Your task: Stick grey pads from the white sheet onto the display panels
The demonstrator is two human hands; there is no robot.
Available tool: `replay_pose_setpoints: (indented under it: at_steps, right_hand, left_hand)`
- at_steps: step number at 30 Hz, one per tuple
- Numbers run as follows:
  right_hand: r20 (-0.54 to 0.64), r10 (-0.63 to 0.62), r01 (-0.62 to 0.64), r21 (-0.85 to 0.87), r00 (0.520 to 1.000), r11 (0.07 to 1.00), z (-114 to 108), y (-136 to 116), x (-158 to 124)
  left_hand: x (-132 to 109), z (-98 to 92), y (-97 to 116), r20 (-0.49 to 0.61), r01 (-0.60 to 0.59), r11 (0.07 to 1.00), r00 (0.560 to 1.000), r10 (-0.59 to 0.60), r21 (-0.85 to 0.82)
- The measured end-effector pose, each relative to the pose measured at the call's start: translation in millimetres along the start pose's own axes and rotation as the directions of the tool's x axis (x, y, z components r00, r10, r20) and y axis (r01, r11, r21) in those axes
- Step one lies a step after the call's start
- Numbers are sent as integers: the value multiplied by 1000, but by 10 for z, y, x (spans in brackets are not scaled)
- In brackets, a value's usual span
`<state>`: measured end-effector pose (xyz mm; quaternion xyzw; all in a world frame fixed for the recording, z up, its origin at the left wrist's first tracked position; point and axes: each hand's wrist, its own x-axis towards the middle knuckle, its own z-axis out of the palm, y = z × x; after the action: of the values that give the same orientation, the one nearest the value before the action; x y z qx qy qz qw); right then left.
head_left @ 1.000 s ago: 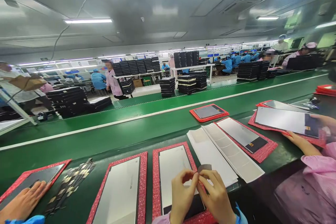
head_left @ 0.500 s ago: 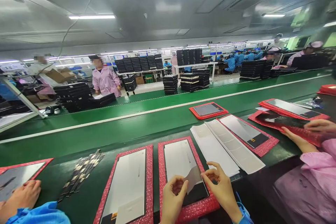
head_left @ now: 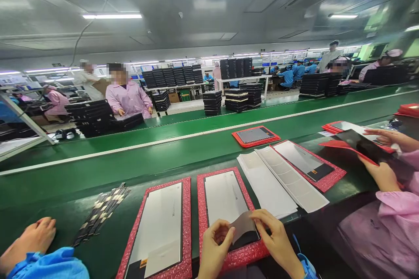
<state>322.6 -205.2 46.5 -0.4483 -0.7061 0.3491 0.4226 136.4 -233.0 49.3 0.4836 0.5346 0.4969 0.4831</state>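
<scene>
Between my left hand (head_left: 216, 246) and my right hand (head_left: 273, 237) is a small greyish translucent film (head_left: 242, 226), bent in a curve and pinched at both ends. It is held over the lower part of a display panel (head_left: 222, 194), near its black end. This panel lies on a red bubble-wrap pouch (head_left: 200, 200). To the left, a second display panel (head_left: 163, 218) rests on another red bubble-wrap pouch (head_left: 187, 226), with a similar pale film (head_left: 163, 259) lying across its lower end.
White film sheets (head_left: 262, 187) and another panel (head_left: 301, 159) lie to the right. Black strips (head_left: 101, 213) are on the left of the green bench. A co-worker's hand (head_left: 36, 239) rests at far left; a pink-sleeved co-worker (head_left: 386, 213) handles a dark panel at right.
My right fingers have closed further onto the film, which now bends more. The left co-worker's panel has left view. The right co-worker has raised a dark panel.
</scene>
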Motion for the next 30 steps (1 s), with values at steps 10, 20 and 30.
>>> replay_pose_setpoints:
  at_steps: [10,20,30]
  right_hand:
    - [-25,56,-57,-29,998,998,-15,147,-11]
    - [20,157,-158,224,987,962,-31,195,-14]
    - [127,147,-172,218,981,961,-33,320,-25]
  left_hand:
    - [84,-560,234,99,-256,938,966,239,234]
    - [648,-1594,308,515,-351,855,849,119,382]
    - [700,-1489,267,340,-223,936,932,123,272]
